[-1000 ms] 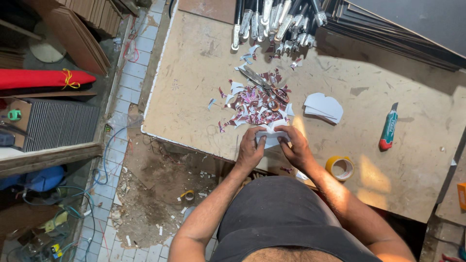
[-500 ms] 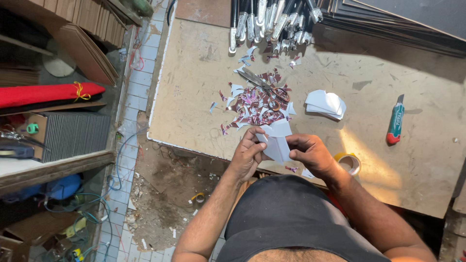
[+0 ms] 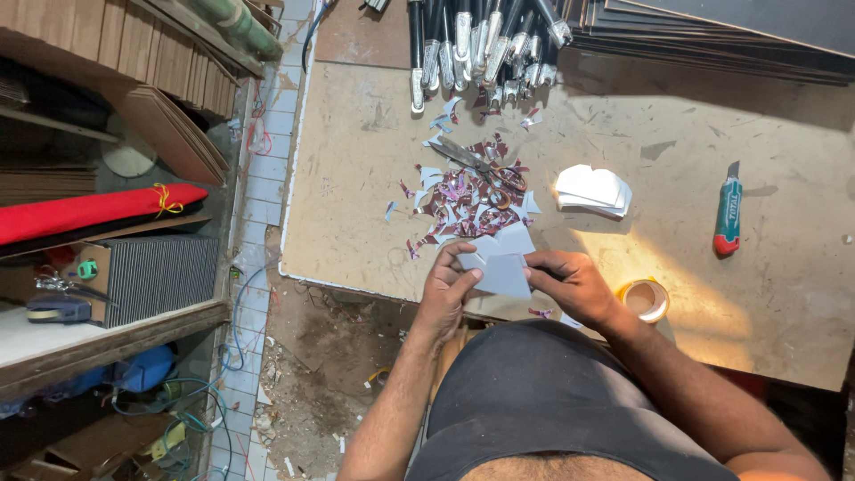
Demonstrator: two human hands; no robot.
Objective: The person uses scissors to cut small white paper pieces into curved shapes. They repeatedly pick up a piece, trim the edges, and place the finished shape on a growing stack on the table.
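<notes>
A: Shifted since half a second back: right hand (image 3: 570, 283) pulled in to meet the white card pieces (image 3: 500, 263); scraps, knife and tape sitting as before.

B: Hands now?

A: Both gripping. Left hand (image 3: 445, 289) pinching left edge of the white card pieces, thumb on top; right hand pinching right edge. Held up just over the near edge of the table (image 3: 356, 178), centre of frame, close to the body. Probably lifted clear for lining up the pieces between fingers rather than flat on the board.

B: Around them?

A: Pile of purple and white scraps (image 3: 463, 200) just above the hands, scissors (image 3: 485, 169) lying on top of it, likely left where the cutting was done. Small stack of white cut shapes (image 3: 592, 190) right of the scraps, kept apart from the waste. Green utility knife (image 3: 728, 214) far right, well apart. Tape roll (image 3: 647, 299) just beside right wrist, within easy reach. Row of black-and-silver handled tools (image 3: 481, 44) along top edge; dark sheets (image 3: 712, 36) stacked upper right.

B: Containers?

A: None seen on the table. Shelf (image 3: 107, 330) on left of frame: red cloth roll (image 3: 89, 212), grey ridged block (image 3: 156, 276) beside it. Contents deeper in, cannot tell.
</notes>
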